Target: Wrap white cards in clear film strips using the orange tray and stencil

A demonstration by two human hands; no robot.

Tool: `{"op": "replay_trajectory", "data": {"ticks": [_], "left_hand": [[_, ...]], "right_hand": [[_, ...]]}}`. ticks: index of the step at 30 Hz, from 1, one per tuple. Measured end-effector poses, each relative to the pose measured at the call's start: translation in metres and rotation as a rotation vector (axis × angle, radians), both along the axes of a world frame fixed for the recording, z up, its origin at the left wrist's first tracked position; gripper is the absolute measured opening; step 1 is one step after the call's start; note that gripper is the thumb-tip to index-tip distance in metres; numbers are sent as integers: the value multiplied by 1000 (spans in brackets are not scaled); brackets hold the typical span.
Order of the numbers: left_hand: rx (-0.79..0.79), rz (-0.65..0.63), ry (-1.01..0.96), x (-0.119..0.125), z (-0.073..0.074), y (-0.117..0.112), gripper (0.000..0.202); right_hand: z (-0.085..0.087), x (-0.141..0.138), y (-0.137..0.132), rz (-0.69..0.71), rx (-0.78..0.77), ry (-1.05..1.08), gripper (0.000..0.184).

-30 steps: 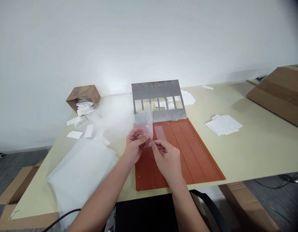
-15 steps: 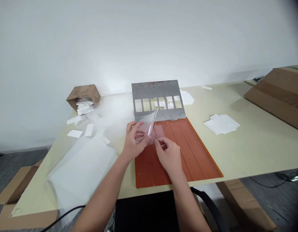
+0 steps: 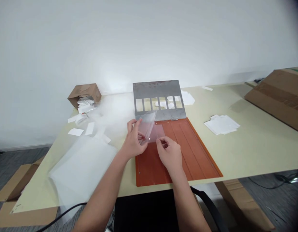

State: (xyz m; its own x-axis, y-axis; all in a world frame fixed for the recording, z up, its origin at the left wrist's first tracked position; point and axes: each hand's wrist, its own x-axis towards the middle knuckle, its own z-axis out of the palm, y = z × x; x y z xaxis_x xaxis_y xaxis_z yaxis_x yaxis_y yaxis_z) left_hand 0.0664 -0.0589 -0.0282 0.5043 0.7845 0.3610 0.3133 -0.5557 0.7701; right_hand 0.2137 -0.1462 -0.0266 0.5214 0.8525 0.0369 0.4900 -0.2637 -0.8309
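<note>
My left hand (image 3: 134, 141) pinches a clear plastic sleeve (image 3: 149, 127) and holds it tilted just above the top left of the orange-brown grooved board (image 3: 187, 151). My right hand (image 3: 169, 153) has its fingertips closed on the lower edge of a translucent strip (image 3: 159, 131) that lies in the board's left groove beside the sleeve. A grey metal plate with a row of rectangular windows (image 3: 158, 98) stands hinged open at the board's far edge.
A stack of translucent sheets (image 3: 79, 167) lies at the left on the pale table (image 3: 255, 145). An open small carton spilling white cards (image 3: 84, 96) sits far left. White card piles (image 3: 221, 124) lie right, a large cardboard box (image 3: 279, 93) far right.
The sleeve in my left hand has come down from upright to a low tilt over the board. My right hand has slid forward along the strip.
</note>
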Motion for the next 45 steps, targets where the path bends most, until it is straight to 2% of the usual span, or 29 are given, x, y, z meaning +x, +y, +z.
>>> {"op": "replay_trajectory", "data": {"ticks": [8, 17, 29, 33, 40, 43, 45], "left_hand": [[-9, 83, -66, -8, 1, 6, 77], [-77, 368, -114, -7, 4, 9, 79], [-175, 694, -143, -9, 12, 11, 81], [-159, 709, -220, -12, 13, 12, 81], [-138, 738, -242, -10, 19, 11, 82], [-95, 753, -278, -9, 20, 10, 82], [-71, 752, -317, -9, 19, 10, 82]], "right_hand": [[2, 0, 4, -21, -63, -60, 20], [8, -14, -3, -23, -196, -239, 17], [-5, -15, -11, 22, -235, -421, 17], [-4, -16, -18, 25, -223, -516, 16], [2, -19, -36, 29, -305, -629, 10], [-1, -18, -43, 26, -283, -659, 6], [-5, -17, -47, 41, -219, -683, 11]]}}
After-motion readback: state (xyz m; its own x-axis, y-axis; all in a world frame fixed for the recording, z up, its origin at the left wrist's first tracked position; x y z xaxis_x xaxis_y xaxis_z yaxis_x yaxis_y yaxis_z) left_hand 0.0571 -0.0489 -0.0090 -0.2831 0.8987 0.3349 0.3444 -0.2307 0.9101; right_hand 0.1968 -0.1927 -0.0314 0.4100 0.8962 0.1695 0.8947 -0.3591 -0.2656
